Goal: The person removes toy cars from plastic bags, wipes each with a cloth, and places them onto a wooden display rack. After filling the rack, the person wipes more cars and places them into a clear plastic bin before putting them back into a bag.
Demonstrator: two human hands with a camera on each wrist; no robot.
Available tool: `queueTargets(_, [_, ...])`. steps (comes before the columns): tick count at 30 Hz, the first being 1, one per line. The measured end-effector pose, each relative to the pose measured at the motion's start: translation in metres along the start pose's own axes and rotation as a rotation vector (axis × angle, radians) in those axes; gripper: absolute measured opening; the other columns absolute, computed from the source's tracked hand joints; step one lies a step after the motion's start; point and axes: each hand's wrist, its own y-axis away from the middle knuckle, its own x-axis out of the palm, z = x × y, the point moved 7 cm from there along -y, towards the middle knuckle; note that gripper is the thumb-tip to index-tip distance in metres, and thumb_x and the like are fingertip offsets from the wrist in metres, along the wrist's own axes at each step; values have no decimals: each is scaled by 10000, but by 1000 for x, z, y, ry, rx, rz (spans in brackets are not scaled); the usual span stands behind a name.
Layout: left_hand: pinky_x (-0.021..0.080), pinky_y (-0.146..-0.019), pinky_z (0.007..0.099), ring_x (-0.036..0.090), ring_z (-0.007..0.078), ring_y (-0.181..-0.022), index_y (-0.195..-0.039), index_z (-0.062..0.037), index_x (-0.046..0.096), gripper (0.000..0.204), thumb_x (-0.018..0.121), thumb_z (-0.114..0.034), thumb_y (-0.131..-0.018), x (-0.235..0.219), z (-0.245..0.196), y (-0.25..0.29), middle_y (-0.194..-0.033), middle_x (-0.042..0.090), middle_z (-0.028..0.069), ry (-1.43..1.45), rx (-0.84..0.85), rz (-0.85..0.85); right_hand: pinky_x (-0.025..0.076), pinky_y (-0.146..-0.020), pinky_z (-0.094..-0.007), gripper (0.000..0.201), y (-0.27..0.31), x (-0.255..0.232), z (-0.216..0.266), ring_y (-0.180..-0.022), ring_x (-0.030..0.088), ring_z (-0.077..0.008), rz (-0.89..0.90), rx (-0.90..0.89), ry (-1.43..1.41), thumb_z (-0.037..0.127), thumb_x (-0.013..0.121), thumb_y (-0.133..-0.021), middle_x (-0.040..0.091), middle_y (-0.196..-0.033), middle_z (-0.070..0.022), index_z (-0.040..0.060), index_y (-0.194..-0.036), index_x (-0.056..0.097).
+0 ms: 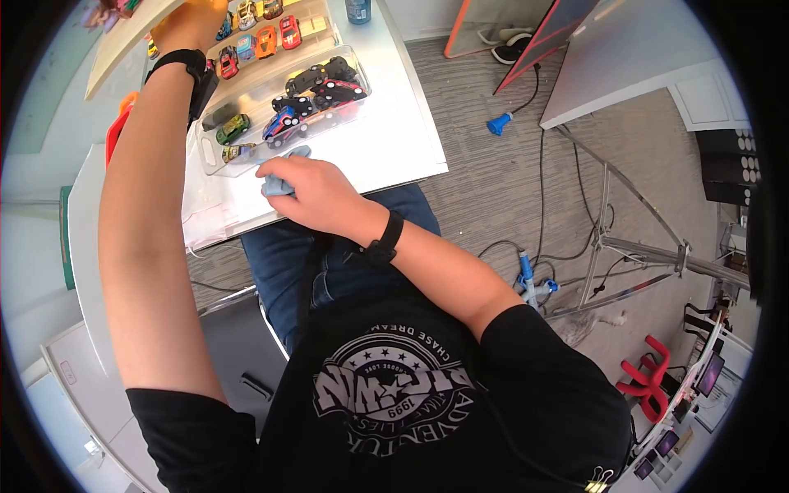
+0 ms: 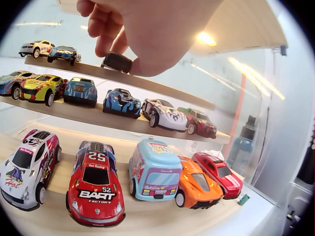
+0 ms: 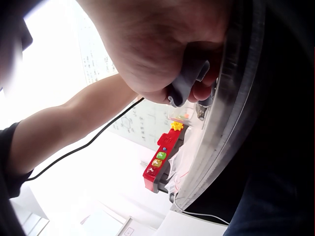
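My left hand [image 1: 191, 26] reaches up to a stepped wooden rack of toy cars. In the left wrist view its thumb and fingers pinch a small dark toy car [image 2: 117, 62] at the top step. A white toy car [image 2: 37, 48] and a blue one [image 2: 64, 54] stand along that step. More cars line the lower steps, among them a red car [image 2: 96, 189] and a light blue van [image 2: 155, 169]. My right hand [image 1: 316, 193] grips a grey-blue cloth [image 1: 279, 186] by the table's near edge, fingers curled around it.
Between the hands sits a clear plastic bin [image 1: 215, 164] holding several toy cars, including a green car [image 1: 233, 127]. A blue bottle [image 1: 358, 10] stands beyond the rack. A red toy with coloured buttons [image 3: 160, 157] lies on the table's left. Cables cross the floor at right.
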Motion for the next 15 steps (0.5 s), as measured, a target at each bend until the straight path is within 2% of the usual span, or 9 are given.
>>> queueTargets(1, [533, -993, 517, 660, 382, -1221, -1304, -117, 663, 555, 496, -513, -953, -3, 0, 2, -1339, 684, 185, 0, -3, 0, 559, -762, -439, 294, 0, 0, 0, -866, 695, -361, 4, 7, 6, 189, 743, -884, 696, -918, -143, 127, -1166, 688])
queueTargets(3, [536, -989, 501, 680, 372, -1192, -1291, -100, 674, 580, 504, -533, -945, -2, -1, 5, -1294, 712, 173, -1, -8, 152, 560, -764, -436, 292, 0, 1, -1, -868, 696, -360, 5, 4, 13, 190, 742, -885, 699, -927, -142, 124, -1164, 688])
queueTargets(7, [543, -974, 490, 698, 365, -1162, -1270, -106, 694, 583, 497, -552, -951, -9, 1, 11, -1267, 725, 175, 26, -45, 235, 559, -782, -428, 279, -1, 3, -2, -885, 696, -356, 24, 23, 26, 185, 731, -891, 708, -957, -141, 114, -1158, 691])
queueTargets(10, [549, -957, 487, 706, 358, -1149, -1219, -104, 718, 591, 487, -578, -953, -18, -1, 19, -1250, 729, 192, 48, -8, 176, 556, -801, -422, 271, -1, 3, -2, -903, 694, -350, 23, 22, 22, 183, 720, -896, 714, -975, -141, 112, -1156, 695])
queueTargets(12, [558, -927, 481, 714, 372, -1101, -1174, -81, 721, 560, 535, -560, -951, -34, -2, 28, -1167, 749, 196, 135, -25, 78, 554, -807, -420, 272, -1, 2, -1, -911, 694, -349, 40, 36, 10, 183, 719, -896, 717, -986, -141, 112, -1157, 697])
queueTargets(13, [556, -868, 515, 725, 413, -932, -956, -30, 780, 464, 667, -474, -886, -48, -3, 44, -981, 755, 243, 282, -97, -78, 553, -813, -418, 272, -1, 2, -3, -918, 693, -348, 47, 56, 4, 183, 717, -896, 720, -996, -142, 112, -1158, 698])
queueTargets(14, [556, -868, 515, 725, 413, -932, -956, -30, 780, 464, 667, -474, -886, -46, 3, 50, -981, 755, 243, 271, -95, -79, 553, -813, -418, 272, -2, 2, -2, -918, 693, -348, 45, 52, -6, 183, 717, -896, 720, -996, -142, 112, -1158, 698])
queueTargets(15, [558, -866, 483, 723, 395, -950, -1038, -41, 750, 472, 642, -484, -915, -45, 6, 54, -1002, 757, 209, 353, -5, -81, 553, -817, -418, 272, -2, 2, -3, -922, 694, -349, 42, 48, -6, 185, 717, -896, 722, -1001, -143, 111, -1157, 699])
